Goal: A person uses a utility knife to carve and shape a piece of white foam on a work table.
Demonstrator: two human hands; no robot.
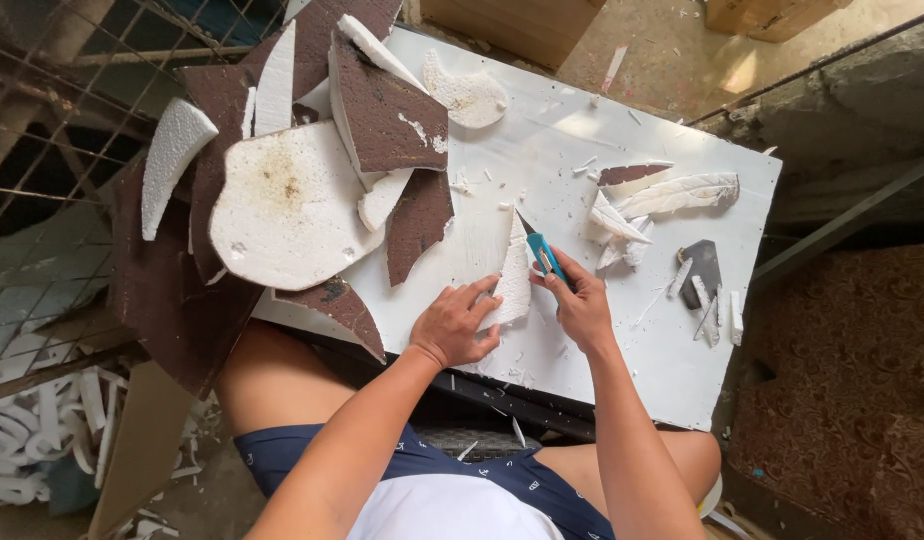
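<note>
My left hand (458,324) presses flat on a narrow white foam piece (515,280) lying on the white board (622,360) across my lap. My right hand (579,300) grips a blue utility knife (542,252), its blade tip resting at the upper edge of that foam piece. Both hands sit close together near the board's front middle.
A heap of brown-faced and white foam offcuts (292,190) covers the board's left side. Carved feather-shaped foam pieces (672,195) and small scraps lie at the right, with a dark offcut (702,270). A wire mesh (42,200) is at the left, foam debris on the floor.
</note>
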